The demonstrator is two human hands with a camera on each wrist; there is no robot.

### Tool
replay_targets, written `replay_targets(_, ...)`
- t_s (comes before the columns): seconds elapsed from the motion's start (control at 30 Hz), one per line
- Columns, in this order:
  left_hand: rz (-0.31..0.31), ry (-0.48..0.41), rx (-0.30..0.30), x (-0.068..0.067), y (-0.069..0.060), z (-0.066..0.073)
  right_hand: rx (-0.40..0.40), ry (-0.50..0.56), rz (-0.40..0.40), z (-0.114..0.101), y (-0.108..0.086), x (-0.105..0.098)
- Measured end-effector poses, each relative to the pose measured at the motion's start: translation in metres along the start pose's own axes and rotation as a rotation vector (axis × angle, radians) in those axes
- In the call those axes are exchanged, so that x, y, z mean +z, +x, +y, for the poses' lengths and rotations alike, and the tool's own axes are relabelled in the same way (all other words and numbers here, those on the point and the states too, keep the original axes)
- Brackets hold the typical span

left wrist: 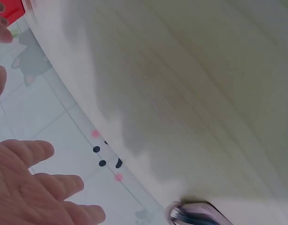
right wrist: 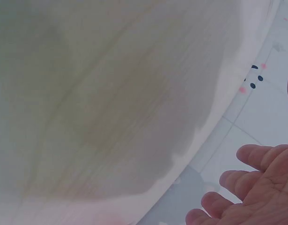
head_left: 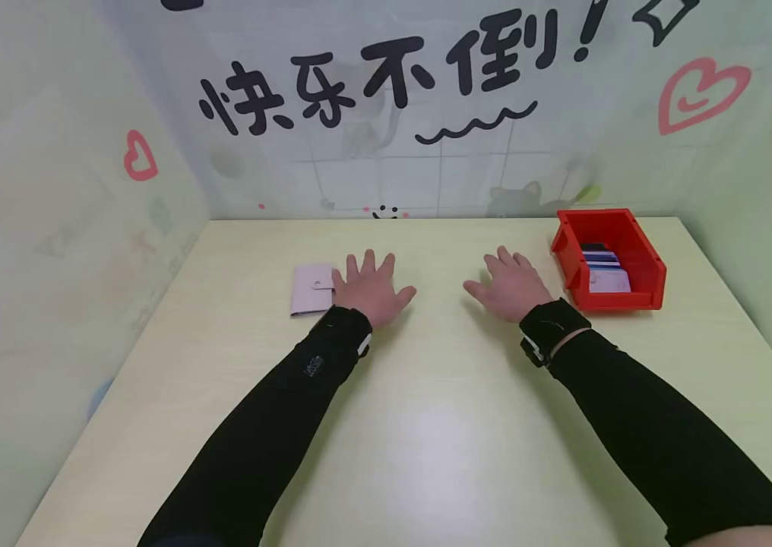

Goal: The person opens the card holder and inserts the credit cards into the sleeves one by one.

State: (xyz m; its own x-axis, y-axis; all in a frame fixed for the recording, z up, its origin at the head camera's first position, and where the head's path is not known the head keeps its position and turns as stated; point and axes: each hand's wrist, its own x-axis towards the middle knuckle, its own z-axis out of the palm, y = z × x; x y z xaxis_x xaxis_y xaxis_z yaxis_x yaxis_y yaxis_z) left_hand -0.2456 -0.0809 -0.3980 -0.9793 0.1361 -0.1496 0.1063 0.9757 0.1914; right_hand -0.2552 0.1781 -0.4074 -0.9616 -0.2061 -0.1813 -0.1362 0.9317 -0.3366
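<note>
My left hand (head_left: 368,295), right hand (head_left: 512,291): fingers apart, holding nothing. Pale-lilac rectangular leather-look snap wallet (head_left: 307,294), left of frame centre: I'd pinch opposite edges, keeping it level.

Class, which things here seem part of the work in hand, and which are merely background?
Probably part of it:
pale pink wallet beside the left hand
red bin of cards near the right hand

Probably just background:
pale tabletop
black wall lettering
</note>
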Motion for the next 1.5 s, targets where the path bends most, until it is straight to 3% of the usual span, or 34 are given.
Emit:
replay_targets(0.4, 0.002, -0.054, -0.241, -0.001, -0.005, -0.045, -0.03, 0.0, -0.003, 0.008, -0.004, 0.002)
replay_targets(0.53, -0.026, -0.077, -0.262, -0.001, -0.009, -0.058, -0.032, 0.004, 0.001, 0.007, -0.007, 0.0)
replay_targets(0.73, -0.033, -0.083, -0.237, 0.0, -0.012, -0.069, -0.03, 0.02, -0.005, 0.001, -0.015, -0.004)
replay_targets(0.9, -0.048, -0.042, -0.201, -0.002, -0.016, -0.067, -0.032, 0.018, -0.012, -0.001, -0.019, -0.007)
replay_targets(1.13, -0.083, 0.012, -0.106, -0.002, -0.024, -0.051, -0.047, 0.04, -0.022, -0.005, -0.025, -0.005)
replay_targets(1.5, -0.063, 0.054, 0.045, 0.008, -0.038, -0.017, -0.089, 0.047, -0.021, -0.021, -0.034, -0.001)
